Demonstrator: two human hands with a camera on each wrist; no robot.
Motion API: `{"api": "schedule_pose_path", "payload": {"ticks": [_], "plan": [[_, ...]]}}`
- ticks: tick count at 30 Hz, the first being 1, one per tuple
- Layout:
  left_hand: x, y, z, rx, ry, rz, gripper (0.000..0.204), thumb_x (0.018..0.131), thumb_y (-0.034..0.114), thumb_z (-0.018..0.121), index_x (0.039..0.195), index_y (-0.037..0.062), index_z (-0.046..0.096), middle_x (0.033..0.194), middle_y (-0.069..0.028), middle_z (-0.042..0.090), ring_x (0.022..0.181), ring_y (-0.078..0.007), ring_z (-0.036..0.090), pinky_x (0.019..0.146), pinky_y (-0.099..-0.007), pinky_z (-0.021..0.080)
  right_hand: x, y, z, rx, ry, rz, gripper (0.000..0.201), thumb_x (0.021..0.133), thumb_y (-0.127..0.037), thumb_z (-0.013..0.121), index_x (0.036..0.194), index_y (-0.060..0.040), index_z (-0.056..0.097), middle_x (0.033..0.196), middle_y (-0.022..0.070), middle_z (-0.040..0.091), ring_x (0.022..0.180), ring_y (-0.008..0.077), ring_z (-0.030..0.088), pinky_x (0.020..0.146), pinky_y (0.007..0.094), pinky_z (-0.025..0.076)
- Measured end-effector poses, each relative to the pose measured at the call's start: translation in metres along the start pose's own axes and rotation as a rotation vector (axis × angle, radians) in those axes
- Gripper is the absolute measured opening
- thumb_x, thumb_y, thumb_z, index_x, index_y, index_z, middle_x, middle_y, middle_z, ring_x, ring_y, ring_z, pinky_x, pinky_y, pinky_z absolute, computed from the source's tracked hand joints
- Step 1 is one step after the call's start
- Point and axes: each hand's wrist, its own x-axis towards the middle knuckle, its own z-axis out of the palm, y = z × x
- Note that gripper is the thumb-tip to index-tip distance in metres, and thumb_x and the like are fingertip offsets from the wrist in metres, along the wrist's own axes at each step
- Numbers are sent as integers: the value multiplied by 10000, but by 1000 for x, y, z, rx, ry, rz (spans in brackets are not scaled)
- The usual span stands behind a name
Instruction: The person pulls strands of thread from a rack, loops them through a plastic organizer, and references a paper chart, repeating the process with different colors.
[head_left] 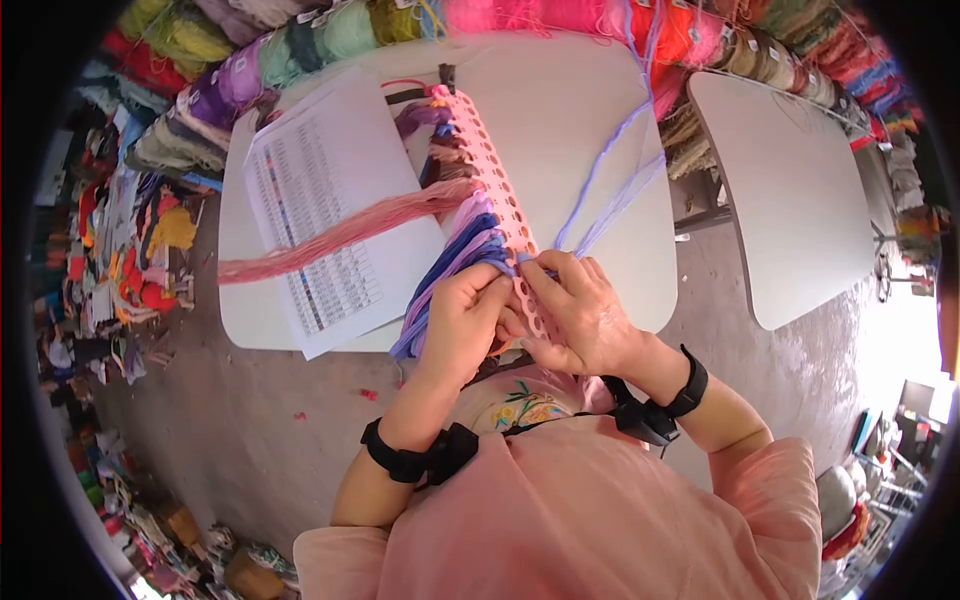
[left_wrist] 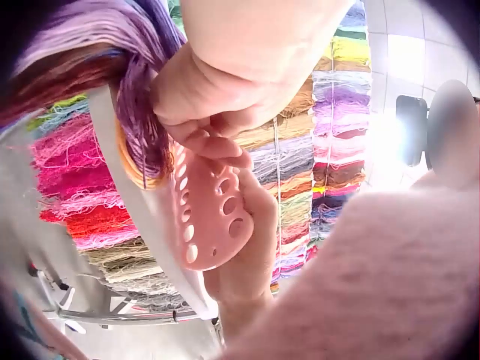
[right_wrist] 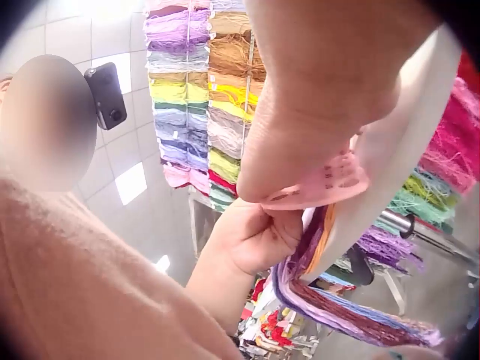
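Note:
A long pink thread holder (head_left: 490, 160) with rows of round holes lies over the table towards the person. Skeins of embroidery thread hang from its left edge: brown, a long dusty-rose one (head_left: 350, 235), and blue and lilac ones (head_left: 450, 270). The left hand (head_left: 465, 320) pinches periwinkle thread at the holder's left edge, fingers bent under it. On the other side, the right hand (head_left: 590, 310) grips the near part of the holder, its index fingertip by the same hole. Periwinkle strands (head_left: 600, 185) run from there up to the far right. In the left wrist view, the holder's rounded end (left_wrist: 206, 251) shows bare holes.
Under the rose skein lies a printed chart (head_left: 320, 200) on the white table (head_left: 590, 90). A second white table (head_left: 790, 190) stands to the right. Racks of coloured yarn (head_left: 330, 45) line the far side, and heaped yarn (head_left: 150, 260) fills the left.

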Motion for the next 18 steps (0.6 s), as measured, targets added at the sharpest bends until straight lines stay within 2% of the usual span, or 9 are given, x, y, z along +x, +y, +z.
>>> {"api": "schedule_pose_path", "payload": {"ticks": [3, 6, 10, 15, 18], "plan": [[-3, 2, -1, -20, 16, -28, 150, 854, 78, 434, 782, -6, 536, 650, -38, 558, 490, -73, 542, 421, -158, 396, 2, -5, -2, -27, -47, 39, 532, 597, -187, 584, 1050, 71, 477, 1000, 193, 451, 817, 312, 483, 747, 372, 384], [-4, -1, 1, -86, 20, -38, 134, 849, 82, 456, 793, -1, 545, 653, -35, 558, 472, -70, 525, 419, -159, 401, 2, -5, 4, -13, 54, -7, 462, 588, -139, 585, 1001, 58, 515, 983, 189, 468, 799, 303, 496, 715, 364, 406], [-4, -6, 3, -158, 12, -8, 142, 844, 78, 463, 779, -8, 556, 645, -41, 562, 466, -64, 520, 384, -161, 370, 4, 5, 12, 164, 222, -13, 337, 574, -71, 580, 894, 33, 552, 856, 160, 508, 717, 301, 520, 631, 361, 438], [-1, -12, 12, -217, 137, 38, 133, 822, 59, 493, 736, -18, 559, 581, -48, 548, 407, -54, 468, 331, -161, 308, 11, 9, 14, 268, 277, -6, 302, 561, -61, 593, 846, 32, 551, 833, 161, 518, 680, 289, 532, 594, 345, 452], [1, -14, 19, -207, 217, 67, 115, 794, 35, 504, 714, -31, 552, 527, -52, 527, 376, -52, 429, 312, -164, 274, 12, 11, 14, 319, 250, 35, 279, 560, -58, 594, 820, 26, 541, 819, 152, 513, 671, 275, 527, 593, 342, 449]]}}
